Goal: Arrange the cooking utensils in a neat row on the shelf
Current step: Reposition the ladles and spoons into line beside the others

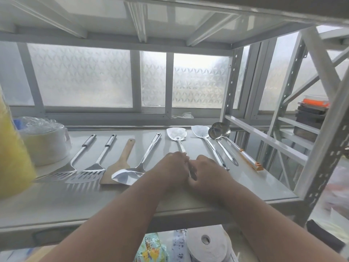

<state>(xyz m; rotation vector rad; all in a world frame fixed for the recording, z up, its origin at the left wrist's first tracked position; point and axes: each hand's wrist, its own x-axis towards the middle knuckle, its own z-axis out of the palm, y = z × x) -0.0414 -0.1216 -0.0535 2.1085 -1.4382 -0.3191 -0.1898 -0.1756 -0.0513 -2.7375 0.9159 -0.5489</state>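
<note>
My left hand (174, 165) and right hand (204, 170) pinch the handle of a steel turner (177, 136) lying mid-row on the shelf (245, 186); stiff, light and likely slick, it seems best gripped low on the handle.

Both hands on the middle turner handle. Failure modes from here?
1. Both the left hand and right hand hold the steel turner by its handle end; swinging it could knock the next turner and the two ladles crowded beside it.
2. The left forearm passes just above the wide spatula; a drag could skew it onto the wooden spatula.
3. The orange-tipped ladle handle lies near the shelf side edge; a nudge may tip it off.
</note>
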